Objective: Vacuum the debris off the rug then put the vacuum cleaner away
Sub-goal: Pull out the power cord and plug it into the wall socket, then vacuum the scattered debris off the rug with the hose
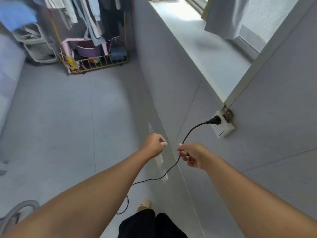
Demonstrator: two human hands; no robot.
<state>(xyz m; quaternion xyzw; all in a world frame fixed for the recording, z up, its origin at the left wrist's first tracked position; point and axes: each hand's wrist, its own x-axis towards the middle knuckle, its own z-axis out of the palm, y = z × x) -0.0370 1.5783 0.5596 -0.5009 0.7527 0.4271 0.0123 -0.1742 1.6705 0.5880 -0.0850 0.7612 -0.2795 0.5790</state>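
A black power cord (190, 133) runs from a black plug (214, 120) seated in a white wall socket (223, 126) down to the floor. My right hand (192, 155) pinches the cord a short way below the plug. Just to its left, my left hand (154, 144) hovers with fingers curled and nothing visibly in it, close to the cord but apart from it. At the bottom left corner lies a grey vacuum hose (18, 210). No rug is in view.
A gold wire clothes rack (96, 63) with hanging clothes and a purple basin stands at the back. A white laundry basket (38, 48) sits to its left. A window sill (202, 48) and curtain (223, 18) are up right. My foot (145, 203) stands by the wall.
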